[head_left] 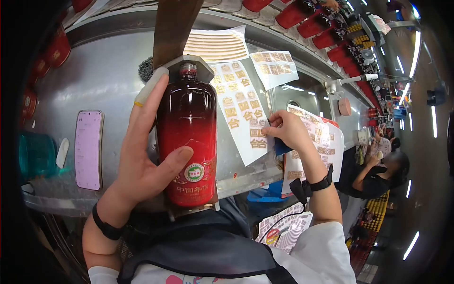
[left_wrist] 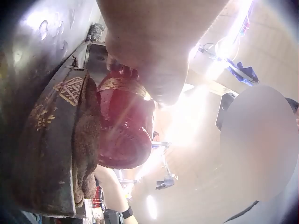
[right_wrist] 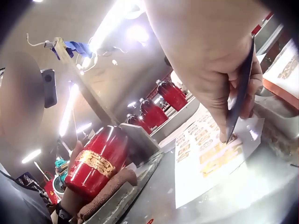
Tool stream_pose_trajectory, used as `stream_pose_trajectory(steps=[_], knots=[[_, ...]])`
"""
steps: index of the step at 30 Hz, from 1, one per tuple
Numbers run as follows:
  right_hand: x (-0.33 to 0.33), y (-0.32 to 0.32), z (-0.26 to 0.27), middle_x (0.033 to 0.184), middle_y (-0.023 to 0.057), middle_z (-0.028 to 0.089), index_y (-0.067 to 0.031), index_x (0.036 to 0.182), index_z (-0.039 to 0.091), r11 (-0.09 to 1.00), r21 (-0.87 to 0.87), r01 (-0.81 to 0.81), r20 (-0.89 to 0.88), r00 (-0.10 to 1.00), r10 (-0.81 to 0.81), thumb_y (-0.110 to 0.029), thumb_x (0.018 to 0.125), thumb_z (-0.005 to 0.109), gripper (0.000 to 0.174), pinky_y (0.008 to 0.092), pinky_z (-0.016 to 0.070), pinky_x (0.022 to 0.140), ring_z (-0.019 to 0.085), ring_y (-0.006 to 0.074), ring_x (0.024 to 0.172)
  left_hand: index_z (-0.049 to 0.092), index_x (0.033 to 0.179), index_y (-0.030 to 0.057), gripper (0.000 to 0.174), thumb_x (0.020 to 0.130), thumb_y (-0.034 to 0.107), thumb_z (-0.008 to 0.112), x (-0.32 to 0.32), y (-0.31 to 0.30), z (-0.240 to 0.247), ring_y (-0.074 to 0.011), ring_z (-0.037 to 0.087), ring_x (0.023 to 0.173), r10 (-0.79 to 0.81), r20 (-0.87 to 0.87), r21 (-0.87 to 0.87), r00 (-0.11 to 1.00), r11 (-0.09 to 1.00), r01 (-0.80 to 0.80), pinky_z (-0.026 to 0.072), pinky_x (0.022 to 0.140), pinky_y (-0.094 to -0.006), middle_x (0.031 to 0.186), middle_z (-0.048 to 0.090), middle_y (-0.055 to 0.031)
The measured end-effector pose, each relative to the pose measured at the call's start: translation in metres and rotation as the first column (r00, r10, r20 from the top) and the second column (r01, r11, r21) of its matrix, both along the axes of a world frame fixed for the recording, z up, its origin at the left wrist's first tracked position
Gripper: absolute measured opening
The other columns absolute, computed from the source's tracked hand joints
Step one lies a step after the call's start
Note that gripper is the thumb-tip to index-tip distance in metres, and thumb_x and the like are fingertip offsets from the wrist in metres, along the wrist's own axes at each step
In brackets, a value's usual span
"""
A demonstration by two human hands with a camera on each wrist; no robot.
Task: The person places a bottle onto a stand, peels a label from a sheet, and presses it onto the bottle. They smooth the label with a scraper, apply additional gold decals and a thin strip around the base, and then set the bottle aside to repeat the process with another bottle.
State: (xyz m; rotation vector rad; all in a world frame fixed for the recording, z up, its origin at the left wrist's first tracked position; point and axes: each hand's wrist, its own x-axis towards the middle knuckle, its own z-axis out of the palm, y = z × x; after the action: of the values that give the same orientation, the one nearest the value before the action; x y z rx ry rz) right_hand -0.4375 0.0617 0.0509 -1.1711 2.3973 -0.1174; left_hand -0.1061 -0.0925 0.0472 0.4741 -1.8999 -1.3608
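Note:
A red bottle with a dark top (head_left: 189,123) lies in a padded holder (left_wrist: 86,140), its neck toward the holder's far plate. My left hand (head_left: 146,137) grips its left side, thumb across the front and a white cover on one finger. In the right wrist view the bottle (right_wrist: 100,163) shows a gold band. My right hand (head_left: 291,130) pinches a dark flat tool (right_wrist: 240,93) at a sheet of gold stickers (head_left: 241,109), with fingertips at the sheet's right edge. Whether a sticker is on the tool's tip, I cannot tell.
A phone (head_left: 88,149) and a teal container (head_left: 37,154) are at the left. More sticker sheets (head_left: 274,66) lie behind and to the right. Red bottles (head_left: 312,26) line the far side. Another person (head_left: 378,175) sits farther right.

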Motion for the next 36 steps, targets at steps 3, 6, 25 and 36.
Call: stream_pose_trajectory(steps=[3, 6, 25, 36], knots=[[-0.009, -0.006, 0.002, 0.073, 0.0019, 0.066, -0.0008, 0.092, 0.07, 0.998, 0.058, 0.025, 0.123, 0.992, -0.032, -0.022, 0.075, 0.086, 0.031, 0.0254, 0.0478, 0.063, 0.06, 0.0105, 0.068, 0.029, 0.153, -0.0047, 0.082, 0.088, 0.024, 0.071, 0.0, 0.001, 0.001, -0.0334, 0.04, 0.14, -0.003, -0.005, 0.008, 1.0, 1.0, 0.003, 0.03, 0.116, -0.0403, 0.15, 0.039, -0.0242], [-0.023, -0.001, -0.007, 0.074, 0.0049, 0.067, -0.002, 0.085, 0.069, 0.999, -0.026, 0.037, 0.325, 0.945, -0.027, -0.023, 0.075, 0.083, 0.027, 0.0287, 0.0495, 0.063, 0.062, 0.0151, 0.066, 0.03, 0.153, -0.0044, 0.081, 0.089, 0.024, 0.071, 0.0, 0.0, 0.001, -0.0337, 0.04, 0.14, 0.005, -0.003, 0.007, 1.0, 1.0, -0.005, 0.0303, 0.116, -0.04, 0.149, 0.04, -0.0241], [0.055, 0.035, 0.025, 0.086, 0.0048, 0.065, -0.0082, 0.09, 0.067, 0.838, -0.362, -0.408, -0.345, 0.894, 0.286, -0.004, 0.08, 0.071, 0.011, 0.0331, 0.0517, 0.062, 0.066, 0.0207, 0.078, 0.042, 0.148, -0.0015, 0.071, 0.086, 0.019, 0.072, 0.001, 0.003, -0.001, -0.0356, 0.042, 0.137, 0.085, -0.017, -0.14, 0.996, 0.986, -0.087, 0.0313, 0.114, -0.0416, 0.146, 0.045, -0.0234], [0.109, 0.025, 0.11, 0.096, -0.001, 0.067, -0.0027, 0.105, 0.068, 0.89, -0.365, 0.275, 0.774, 0.62, 0.126, -0.003, 0.089, 0.071, 0.016, 0.0212, 0.0481, 0.078, 0.06, 0.0043, 0.086, 0.074, 0.109, 0.0156, 0.055, 0.064, 0.041, 0.09, -0.019, 0.027, 0.063, -0.0412, 0.027, 0.145, -0.037, 0.092, -0.438, 0.995, 0.896, 0.074, 0.023, 0.117, -0.0505, 0.153, 0.039, -0.0214]])
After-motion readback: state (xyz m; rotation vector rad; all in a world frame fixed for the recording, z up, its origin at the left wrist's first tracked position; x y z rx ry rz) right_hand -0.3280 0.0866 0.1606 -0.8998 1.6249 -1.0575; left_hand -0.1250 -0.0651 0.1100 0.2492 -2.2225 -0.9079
